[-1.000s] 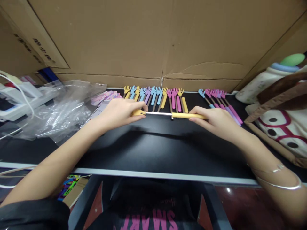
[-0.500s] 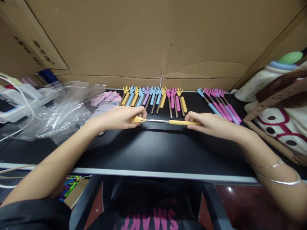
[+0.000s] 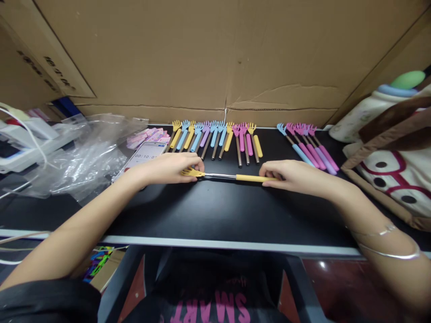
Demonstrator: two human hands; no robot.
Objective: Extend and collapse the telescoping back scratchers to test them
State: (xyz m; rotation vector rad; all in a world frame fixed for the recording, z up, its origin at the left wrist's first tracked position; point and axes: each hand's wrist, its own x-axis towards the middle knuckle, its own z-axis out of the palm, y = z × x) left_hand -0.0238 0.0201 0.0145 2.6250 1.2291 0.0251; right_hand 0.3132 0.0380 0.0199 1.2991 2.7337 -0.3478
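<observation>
Between my two hands lies a yellow back scratcher [image 3: 253, 178], level and stretched out, with a bare metal rod between its claw head and its grip. My left hand [image 3: 170, 168] is closed round the claw end. At the other end my right hand [image 3: 289, 176] pinches the yellow grip, whose tip is hidden by the fingers. Behind them stretches a row of loose claw heads on rods [image 3: 237, 142] and separate coloured grips [image 3: 257, 146]. To the right, several whole back scratchers [image 3: 305, 150] lie side by side in blue, pink and purple.
A phone [image 3: 148, 154] with a running timer lies partly behind my left hand. Clear plastic bags [image 3: 97, 152] and pink printed packets [image 3: 148, 137] are at the left. A bag with a cartoon face [image 3: 397, 175] and a bottle [image 3: 357, 112] stand at the right. Cardboard [image 3: 215, 58] walls the back.
The back scratcher has come down slightly towards the black table top, with both hands still on it. The things laid out behind have not moved.
</observation>
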